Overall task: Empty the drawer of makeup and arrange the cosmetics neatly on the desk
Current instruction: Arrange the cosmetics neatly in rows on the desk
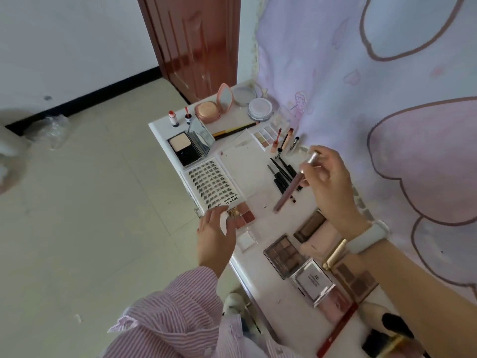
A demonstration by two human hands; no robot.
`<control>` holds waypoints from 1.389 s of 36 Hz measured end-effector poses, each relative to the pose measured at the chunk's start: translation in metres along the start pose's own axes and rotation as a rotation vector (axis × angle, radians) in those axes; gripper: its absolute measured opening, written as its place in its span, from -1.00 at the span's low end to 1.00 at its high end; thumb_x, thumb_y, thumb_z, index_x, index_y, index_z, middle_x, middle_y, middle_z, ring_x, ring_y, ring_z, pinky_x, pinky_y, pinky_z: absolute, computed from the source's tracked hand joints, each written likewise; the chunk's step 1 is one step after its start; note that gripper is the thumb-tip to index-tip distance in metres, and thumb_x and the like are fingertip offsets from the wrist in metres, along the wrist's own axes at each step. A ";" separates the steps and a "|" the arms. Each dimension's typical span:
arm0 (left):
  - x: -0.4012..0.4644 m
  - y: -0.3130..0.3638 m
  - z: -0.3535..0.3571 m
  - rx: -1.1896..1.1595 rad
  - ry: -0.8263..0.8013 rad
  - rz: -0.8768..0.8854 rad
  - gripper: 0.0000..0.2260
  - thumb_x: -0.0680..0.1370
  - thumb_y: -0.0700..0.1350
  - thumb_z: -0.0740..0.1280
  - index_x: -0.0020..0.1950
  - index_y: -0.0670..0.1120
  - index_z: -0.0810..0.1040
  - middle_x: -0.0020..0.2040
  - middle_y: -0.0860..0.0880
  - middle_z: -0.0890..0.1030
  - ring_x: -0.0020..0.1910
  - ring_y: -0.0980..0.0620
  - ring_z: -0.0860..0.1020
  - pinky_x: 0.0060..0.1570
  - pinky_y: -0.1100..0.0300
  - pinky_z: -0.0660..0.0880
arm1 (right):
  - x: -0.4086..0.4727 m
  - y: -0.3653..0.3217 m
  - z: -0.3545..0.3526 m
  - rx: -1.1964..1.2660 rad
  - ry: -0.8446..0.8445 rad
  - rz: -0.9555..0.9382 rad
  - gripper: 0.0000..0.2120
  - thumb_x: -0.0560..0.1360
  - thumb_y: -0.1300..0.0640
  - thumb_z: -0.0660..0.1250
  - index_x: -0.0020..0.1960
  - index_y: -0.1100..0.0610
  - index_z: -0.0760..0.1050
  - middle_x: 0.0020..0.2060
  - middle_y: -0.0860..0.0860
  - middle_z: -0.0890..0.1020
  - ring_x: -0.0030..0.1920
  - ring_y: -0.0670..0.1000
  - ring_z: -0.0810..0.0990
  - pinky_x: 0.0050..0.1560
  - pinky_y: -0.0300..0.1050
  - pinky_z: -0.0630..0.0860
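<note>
Cosmetics cover the white desk (260, 174). My right hand (331, 182) pinches a long pink tube with a silver cap (291, 188), tilted above a row of black pencils (282, 174). At the desk's near edge my left hand (214, 233) rests with fingers relaxed on a clear-cased blush palette (244, 214). A lash tray (209, 184) lies just beyond that palette. Brown eyeshadow palettes (284, 254) lie nearer to me. No drawer is in view.
At the far end stand a black powder compact (184, 148), a pink mirror compact (214, 107), round jars (259, 108) and small red bottles (174, 118). A lilac cartoon cloth (374, 86) hangs along the right. Tiled floor lies left; a brown door (196, 42) stands behind.
</note>
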State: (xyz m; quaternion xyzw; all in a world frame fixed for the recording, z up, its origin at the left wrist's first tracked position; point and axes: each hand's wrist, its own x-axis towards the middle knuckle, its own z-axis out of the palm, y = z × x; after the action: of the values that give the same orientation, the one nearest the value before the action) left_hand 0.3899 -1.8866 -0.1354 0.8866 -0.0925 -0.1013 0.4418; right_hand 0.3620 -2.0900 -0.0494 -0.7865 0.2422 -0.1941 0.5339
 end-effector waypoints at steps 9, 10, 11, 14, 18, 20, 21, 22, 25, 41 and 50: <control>-0.034 0.072 -0.087 -0.048 -0.044 0.388 -0.92 0.58 -0.06 0.24 0.02 -0.04 0.48 -0.38 0.27 0.47 -0.36 0.32 0.47 -0.37 0.53 0.32 | -0.070 -0.081 0.033 0.196 -0.008 0.035 -0.87 0.53 0.09 0.27 -0.16 0.12 0.46 -0.50 -0.08 0.52 -0.50 -0.15 0.45 -0.42 -0.33 0.42; -0.040 0.068 -0.097 0.039 0.044 0.472 -0.90 0.57 -0.02 0.21 0.00 -0.01 0.46 -0.40 0.26 0.47 -0.37 0.27 0.47 -0.41 0.51 0.31 | -0.076 -0.086 0.035 0.159 -0.003 0.030 -0.81 0.53 0.04 0.26 -0.19 0.12 0.45 -0.57 -0.10 0.47 -0.54 -0.17 0.39 -0.45 -0.37 0.35; -0.047 0.064 -0.107 0.106 0.108 0.544 -0.89 0.56 0.01 0.17 -0.01 0.03 0.43 -0.38 0.21 0.51 -0.38 0.20 0.48 -0.44 0.46 0.31 | -0.084 -0.093 0.036 0.148 -0.010 0.034 -0.78 0.53 0.03 0.25 -0.21 0.14 0.44 -0.59 -0.11 0.45 -0.56 -0.18 0.37 -0.47 -0.38 0.31; -0.069 0.051 -0.136 0.203 0.182 0.623 -0.90 0.56 0.03 0.11 -0.02 0.07 0.39 -0.31 0.09 0.58 -0.44 0.10 0.47 -0.48 0.31 0.32 | -0.114 -0.111 0.042 0.171 -0.132 -0.002 -0.81 0.57 0.12 0.19 -0.19 0.18 0.40 -0.56 -0.10 0.42 -0.57 -0.20 0.33 -0.52 -0.38 0.27; -0.109 0.039 -0.171 0.186 0.177 0.549 -0.72 0.55 0.06 0.08 -0.01 -0.01 0.55 -0.42 0.13 0.50 -0.46 0.11 0.42 -0.48 0.37 0.21 | -0.161 -0.128 0.049 0.087 -0.273 -0.178 -0.86 0.59 0.21 0.12 -0.13 0.06 0.35 -0.40 -0.04 0.42 -0.49 -0.04 0.39 -0.51 -0.25 0.36; -0.132 0.029 -0.185 0.063 0.121 0.455 -0.76 0.56 0.04 0.17 -0.02 -0.02 0.59 -0.44 0.20 0.45 -0.45 0.18 0.40 -0.46 0.45 0.19 | -0.184 -0.133 0.052 0.037 -0.323 -0.277 -0.93 0.57 0.14 0.12 -0.07 0.00 0.33 -0.36 0.00 0.40 -0.45 -0.08 0.37 -0.44 -0.31 0.36; -0.141 0.024 -0.190 -0.002 0.097 0.407 -0.85 0.57 -0.02 0.24 -0.05 0.00 0.59 -0.44 0.21 0.45 -0.46 0.17 0.39 -0.46 0.44 0.22 | -0.192 -0.133 0.053 0.054 -0.352 -0.286 -0.95 0.54 0.11 0.12 -0.02 -0.02 0.32 -0.34 0.01 0.44 -0.42 -0.09 0.40 -0.38 -0.30 0.40; -0.146 0.021 -0.193 -0.059 0.087 0.377 -0.90 0.56 -0.10 0.28 -0.08 0.05 0.58 -0.44 0.20 0.44 -0.46 0.15 0.37 -0.45 0.42 0.23 | -0.198 -0.131 0.054 0.097 -0.363 -0.266 -0.92 0.53 0.10 0.15 0.02 -0.03 0.32 -0.31 0.02 0.50 -0.36 -0.04 0.47 -0.31 -0.24 0.47; -0.175 0.016 -0.205 -0.162 0.122 0.314 -0.76 0.56 -0.16 0.30 -0.15 0.21 0.51 -0.45 0.13 0.41 -0.47 0.12 0.32 -0.45 0.35 0.22 | -0.229 -0.138 0.064 0.233 -0.242 -0.209 -0.92 0.54 0.23 0.25 0.01 0.10 0.40 -0.27 0.01 0.61 -0.32 -0.11 0.55 -0.26 -0.27 0.50; -0.225 0.032 -0.212 -0.172 0.146 0.241 -0.86 0.57 -0.15 0.27 -0.09 0.02 0.61 -0.45 0.11 0.46 -0.43 0.20 0.43 -0.42 0.39 0.28 | -0.270 -0.154 0.039 0.319 -0.241 -0.094 -0.86 0.54 0.30 0.23 -0.01 0.09 0.46 -0.15 0.06 0.68 -0.26 -0.04 0.64 -0.26 -0.24 0.52; -0.228 0.066 -0.176 -0.199 0.129 0.296 -0.86 0.54 -0.19 0.32 0.01 -0.03 0.63 -0.19 0.12 0.56 -0.23 0.22 0.50 -0.23 0.44 0.36 | -0.256 -0.142 -0.011 0.064 -0.267 -0.062 -0.80 0.57 0.18 0.17 -0.10 0.12 0.56 -0.61 -0.19 0.43 -0.58 -0.17 0.28 -0.54 -0.35 0.21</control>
State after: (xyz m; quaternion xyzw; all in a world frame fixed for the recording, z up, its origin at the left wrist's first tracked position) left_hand 0.2119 -1.7329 0.0436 0.8199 -0.1830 0.0134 0.5422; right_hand 0.1735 -1.9029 0.0746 -0.7952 0.1382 -0.1117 0.5797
